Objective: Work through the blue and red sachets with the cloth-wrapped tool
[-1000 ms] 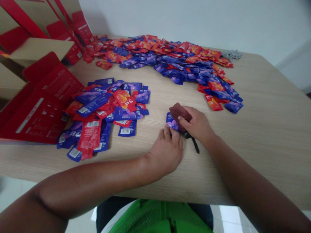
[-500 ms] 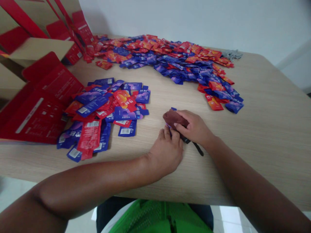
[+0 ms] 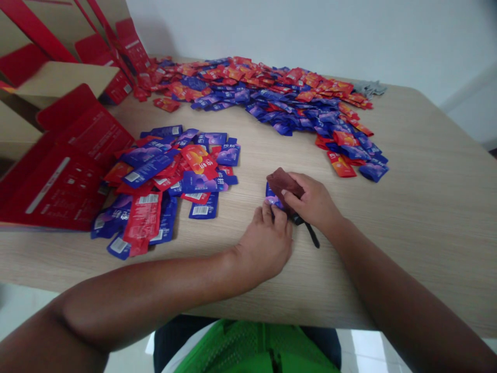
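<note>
A small blue and purple sachet (image 3: 271, 194) lies flat on the table in front of me, partly covered. My left hand (image 3: 268, 233) presses its fingertips on the near part of this sachet, holding it against the tabletop. Bunched in my right hand (image 3: 315, 201) is a brown cloth (image 3: 284, 185), pinched between thumb and fingers over the sachet's right side. From under my right hand a thin black strap-like piece (image 3: 312, 236) sticks out toward me; what it belongs to is hidden.
Left of my hands lies a loose pile of red and blue sachets (image 3: 202, 160). A long heap of similar sachets (image 3: 287, 98) runs along the wall, with grey scraps (image 3: 370, 89) at its right end. Open red cardboard boxes (image 3: 58, 176) stand at the left on the wooden table (image 3: 423, 207).
My right hand and the brown cloth have shifted slightly right and up, baring more of the blue sachet. The black piece has swung a little left. My left hand stays in place.
</note>
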`<state>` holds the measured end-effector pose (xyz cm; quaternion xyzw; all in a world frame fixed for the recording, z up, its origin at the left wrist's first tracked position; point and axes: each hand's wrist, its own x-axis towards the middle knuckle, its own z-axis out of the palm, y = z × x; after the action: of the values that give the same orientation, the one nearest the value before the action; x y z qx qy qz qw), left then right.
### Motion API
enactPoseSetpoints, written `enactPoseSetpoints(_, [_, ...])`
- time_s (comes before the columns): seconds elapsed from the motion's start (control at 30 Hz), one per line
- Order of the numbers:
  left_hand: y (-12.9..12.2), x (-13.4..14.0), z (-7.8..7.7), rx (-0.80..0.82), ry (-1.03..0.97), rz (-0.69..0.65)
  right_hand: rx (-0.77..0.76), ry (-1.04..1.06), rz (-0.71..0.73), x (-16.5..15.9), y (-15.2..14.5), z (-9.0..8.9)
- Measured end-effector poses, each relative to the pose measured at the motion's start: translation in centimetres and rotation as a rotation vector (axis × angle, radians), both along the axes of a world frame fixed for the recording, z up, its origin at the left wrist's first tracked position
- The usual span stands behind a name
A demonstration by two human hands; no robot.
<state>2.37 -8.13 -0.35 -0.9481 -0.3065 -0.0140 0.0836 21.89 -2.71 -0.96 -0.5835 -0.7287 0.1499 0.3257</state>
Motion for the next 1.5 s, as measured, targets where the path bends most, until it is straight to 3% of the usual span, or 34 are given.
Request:
enactPoseSetpoints(0.43, [-0.10,0.07,-0.09,-0.011,-0.017,0.021,0.034,-0.021,0.173,-0.08,-0.35,-0.06])
enactPoseSetpoints(0.9, [-0.05,0.04,-0.24,-0.025,-0.023,0.012,-0.003,-0.004,-0.004,-0.11,-0.05,0.01])
enactPoseSetpoints(1.1, [-0.06,0.00,0.05,-0.024,-0.013,0.007,0.001,-0.025,0.028,-0.20,-0.22,0.16])
enactPoseSetpoints(1.3, [0.03,0.07,0.15,-0.050,-0.007,0.017,0.031,-0.018,0.194,-0.10,-0.35,-0.06])
enactPoseSetpoints(1.5, [0.01,0.08,-0.07,-0.036,-0.021,0.021,0.025,-0.021,0.176,-0.22,-0.34,-0.08])
